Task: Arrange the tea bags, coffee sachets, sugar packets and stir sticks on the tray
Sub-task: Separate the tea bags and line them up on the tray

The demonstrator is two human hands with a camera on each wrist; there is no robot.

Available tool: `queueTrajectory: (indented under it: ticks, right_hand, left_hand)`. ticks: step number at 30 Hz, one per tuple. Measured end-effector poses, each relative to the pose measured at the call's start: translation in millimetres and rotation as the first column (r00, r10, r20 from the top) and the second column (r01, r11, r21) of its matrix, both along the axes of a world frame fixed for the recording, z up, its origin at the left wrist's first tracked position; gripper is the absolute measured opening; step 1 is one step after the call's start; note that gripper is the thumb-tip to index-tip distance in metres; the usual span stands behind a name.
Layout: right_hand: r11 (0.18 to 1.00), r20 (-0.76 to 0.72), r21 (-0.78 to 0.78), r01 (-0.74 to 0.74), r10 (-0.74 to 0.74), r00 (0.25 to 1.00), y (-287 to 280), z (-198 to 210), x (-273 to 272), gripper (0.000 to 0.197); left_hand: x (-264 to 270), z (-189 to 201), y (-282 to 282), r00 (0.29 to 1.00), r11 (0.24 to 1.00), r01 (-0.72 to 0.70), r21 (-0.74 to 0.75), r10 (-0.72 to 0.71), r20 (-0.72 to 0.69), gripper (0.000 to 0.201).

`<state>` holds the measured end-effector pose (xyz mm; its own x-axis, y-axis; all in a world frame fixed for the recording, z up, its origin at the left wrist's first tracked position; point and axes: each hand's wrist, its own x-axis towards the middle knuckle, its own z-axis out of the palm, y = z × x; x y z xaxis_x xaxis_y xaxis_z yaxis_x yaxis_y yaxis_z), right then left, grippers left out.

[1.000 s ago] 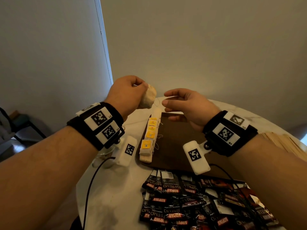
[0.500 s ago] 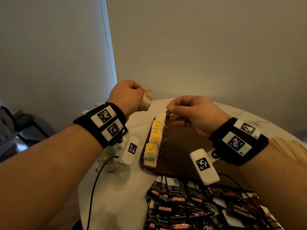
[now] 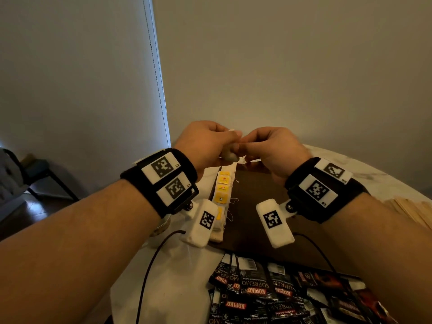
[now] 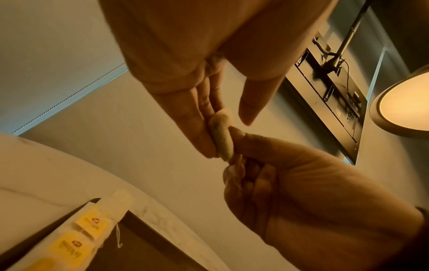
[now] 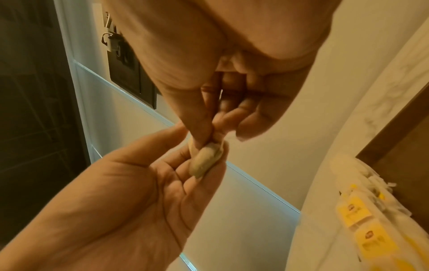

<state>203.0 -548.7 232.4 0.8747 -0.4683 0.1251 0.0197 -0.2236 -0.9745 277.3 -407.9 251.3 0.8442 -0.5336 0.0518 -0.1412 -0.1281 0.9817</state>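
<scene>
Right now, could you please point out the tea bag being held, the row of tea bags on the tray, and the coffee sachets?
held tea bag (image 4: 221, 136): left wrist view, middle of its pouch.
row of tea bags (image 3: 222, 188): head view, a yellow tag mid-row.
coffee sachets (image 3: 254, 291): head view, a red label in the pile.

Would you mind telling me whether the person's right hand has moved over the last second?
Yes. The right hand has moved left to meet the left hand, judged against the row of yellow-tagged tea bags.
</scene>
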Motion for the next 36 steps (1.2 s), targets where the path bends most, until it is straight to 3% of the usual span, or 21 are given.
queueTrajectory:
  ticks: [4,8,12,17,22,29,36]
  right_hand:
    - [1.0,0.003,0.018,0.002,-0.002,1.0,-3.2,-1.7,8.8,0.007]
    - [0.985,-0.004,0.172,-0.029,0.03,1.0,-11.5,-8.0,19.7,0.018]
    - [0.975,-0.052,0.219,0.042,-0.031,0.998,-25.2,-20.5,38.2,0.019]
    - [0.96,-0.178,0.25,0.131,-0.087,0.98,-50.4,-42.7,70.6,0.018]
    - [0.984,-0.321,0.104,0.146,-0.106,0.941,-65.5,-62.2,96.1,0.016]
    - [0.993,-0.425,-0.093,0.079,-0.112,0.898,-63.0,-75.4,119.4,0.012]
    - [0.99,-0.418,-0.11,0.088,-0.127,0.899,-63.4,-79.5,118.3,0.017]
  left_hand:
    - [8.1,4.2,-8.6,0.999,0.996,-0.039,0.078,0.038,0.004,0.016]
    - [24.7,5.0,-25.0,0.993,0.993,-0.056,0.101,0.066,-0.096,0.025]
    - [40.9,-3.0,-45.5,0.972,0.99,-0.052,0.13,0.08,-0.219,0.03]
    - [67.7,-14.3,-61.9,0.963,0.978,-0.078,0.196,0.125,-0.239,0.042]
    - [94.4,-26.8,-70.8,0.928,0.951,-0.062,0.303,0.167,-0.334,0.068]
    - [116.5,-39.8,-83.6,0.888,0.927,0.006,0.374,0.167,-0.428,0.071]
    - [116.7,-43.0,-90.2,0.922,0.918,0.026,0.395,0.13,-0.365,0.063]
